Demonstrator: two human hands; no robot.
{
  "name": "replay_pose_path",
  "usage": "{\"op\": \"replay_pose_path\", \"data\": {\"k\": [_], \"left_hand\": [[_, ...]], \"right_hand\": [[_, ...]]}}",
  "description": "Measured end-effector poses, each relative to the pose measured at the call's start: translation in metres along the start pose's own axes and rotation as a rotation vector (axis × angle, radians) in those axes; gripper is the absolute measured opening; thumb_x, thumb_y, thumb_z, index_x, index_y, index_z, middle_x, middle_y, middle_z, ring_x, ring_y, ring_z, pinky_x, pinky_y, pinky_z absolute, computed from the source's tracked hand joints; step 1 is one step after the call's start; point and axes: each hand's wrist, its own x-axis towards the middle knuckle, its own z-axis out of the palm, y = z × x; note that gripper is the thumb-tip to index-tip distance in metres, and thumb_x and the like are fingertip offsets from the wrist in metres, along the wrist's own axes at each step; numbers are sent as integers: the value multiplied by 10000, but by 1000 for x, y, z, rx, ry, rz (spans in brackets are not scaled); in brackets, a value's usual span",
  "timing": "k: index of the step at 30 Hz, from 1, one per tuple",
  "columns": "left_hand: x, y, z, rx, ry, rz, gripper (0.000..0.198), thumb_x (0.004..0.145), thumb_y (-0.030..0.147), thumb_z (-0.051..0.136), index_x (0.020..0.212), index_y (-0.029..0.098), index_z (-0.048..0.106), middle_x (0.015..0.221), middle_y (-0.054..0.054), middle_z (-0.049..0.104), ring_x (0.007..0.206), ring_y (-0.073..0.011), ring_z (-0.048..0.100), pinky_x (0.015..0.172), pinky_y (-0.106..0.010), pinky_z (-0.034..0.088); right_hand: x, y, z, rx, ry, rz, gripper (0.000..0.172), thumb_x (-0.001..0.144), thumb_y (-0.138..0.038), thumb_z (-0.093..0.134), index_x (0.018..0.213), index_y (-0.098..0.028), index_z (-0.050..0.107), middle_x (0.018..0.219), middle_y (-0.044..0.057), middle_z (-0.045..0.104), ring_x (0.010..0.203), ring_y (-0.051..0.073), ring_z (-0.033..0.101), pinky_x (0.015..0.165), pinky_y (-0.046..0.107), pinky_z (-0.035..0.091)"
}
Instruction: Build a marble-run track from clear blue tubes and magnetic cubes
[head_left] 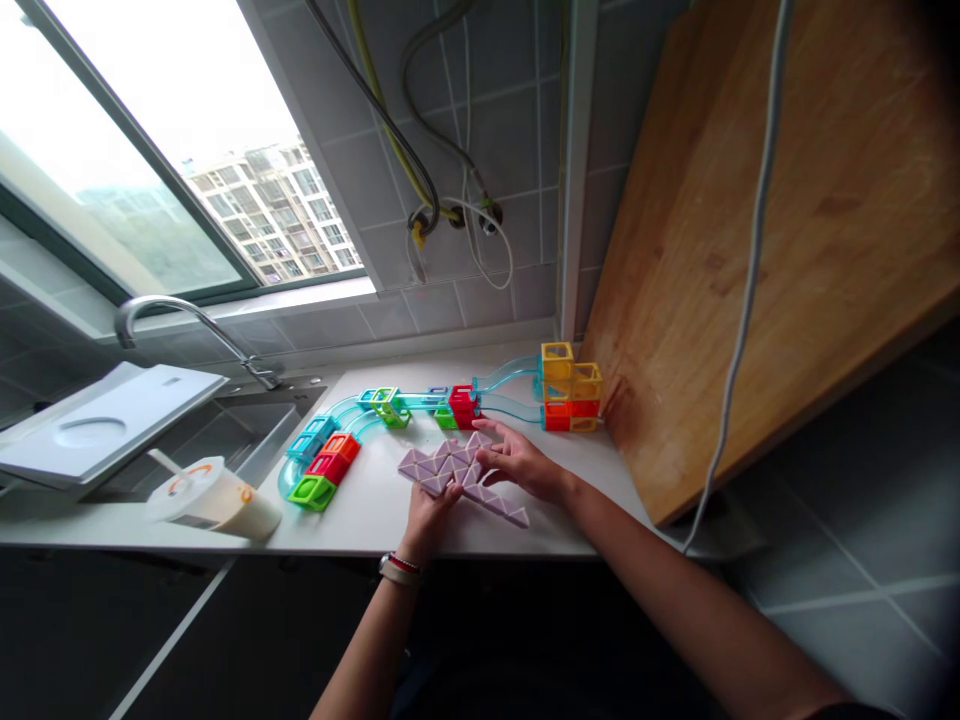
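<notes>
A lilac snake puzzle (pixel 427 466) made of triangular segments is held above the countertop, folded in zigzags at its left and upper parts. One straight tail stretches toward the lower right. My left hand (pixel 429 515) grips it from below, thumb on the near edge. From the right, my right hand (pixel 517 462) closes on its upper right part, the index finger lying along the top. Some of the fingers are hidden behind the puzzle. Just beyond my hands stands a red cube block (pixel 463 402) of a marble run.
Clear blue track pieces (pixel 424 401) link colored cubes, with a yellow block stack (pixel 557 366) at right. A lidded drink cup (pixel 217 500) stands at left, near the sink (pixel 274 440) and faucet (pixel 184 308). A wooden board (pixel 750 230) leans at right, a white cable (pixel 750 270) before it.
</notes>
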Motion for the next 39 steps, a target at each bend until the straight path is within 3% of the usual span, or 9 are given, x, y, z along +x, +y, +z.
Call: {"op": "replay_pose_path", "data": {"k": [2,4,9,16,19,25,29,34,39], "left_hand": [[-3,8,5,-3,-123,7,735,743,436,836,1396,247,555,1390,-134,629,1321,-341,563,1109,-483,445],[-5,16,10,10,-195,-1,716,764,347,831,1412,272,537,1421,-130,604,1348,-327,539,1142,-490,416],[-5,23,15,99,-86,95,565,769,271,816,1308,234,650,1405,-142,620,1292,-328,577,1124,-484,429],[-6,19,13,148,-52,168,386,645,356,905,997,222,820,1225,-148,726,1199,-383,630,1059,-507,468],[-9,23,17,210,6,195,328,715,360,866,1015,236,821,1215,-134,731,1187,-363,636,1071,-497,455],[-13,22,15,248,-13,258,348,814,395,774,1119,229,791,1251,-127,713,1220,-348,610,1102,-491,432],[-9,14,12,161,42,167,347,750,360,836,1061,210,800,1178,-111,739,1157,-330,639,1048,-441,481],[-3,2,7,30,158,-50,245,719,307,868,920,182,805,928,-84,776,830,-261,698,752,-342,551],[-3,-5,1,-1,171,-96,198,739,331,851,884,206,802,758,-38,744,693,-221,680,652,-321,549]], "right_hand": [[1,1,-2,77,-28,84,649,803,-417,810,1360,-245,526,917,23,724,740,157,684,677,273,551],[5,4,-4,134,-23,129,491,803,-405,791,1221,-205,631,939,35,720,730,147,664,672,260,533],[13,9,-8,120,0,201,353,758,-438,800,950,-158,704,826,24,695,682,144,611,640,258,498],[2,4,-6,40,-101,212,399,816,-518,766,1005,-180,671,745,1,631,570,118,546,476,220,418],[0,2,-4,47,-83,199,399,806,-480,790,1045,-194,648,800,8,637,588,115,554,463,208,416],[2,4,-5,58,-89,199,511,827,-461,779,1229,-228,566,881,0,653,661,126,593,534,215,460],[0,3,-5,35,-147,210,579,817,-455,799,1284,-239,534,842,-23,649,661,115,583,564,205,446],[-7,-1,2,-4,-225,276,656,799,-495,812,1324,-273,487,787,-39,662,659,121,628,590,210,483],[-5,0,6,-87,-185,175,693,780,-494,826,1300,-226,455,715,-26,689,590,133,649,548,213,501]]}}
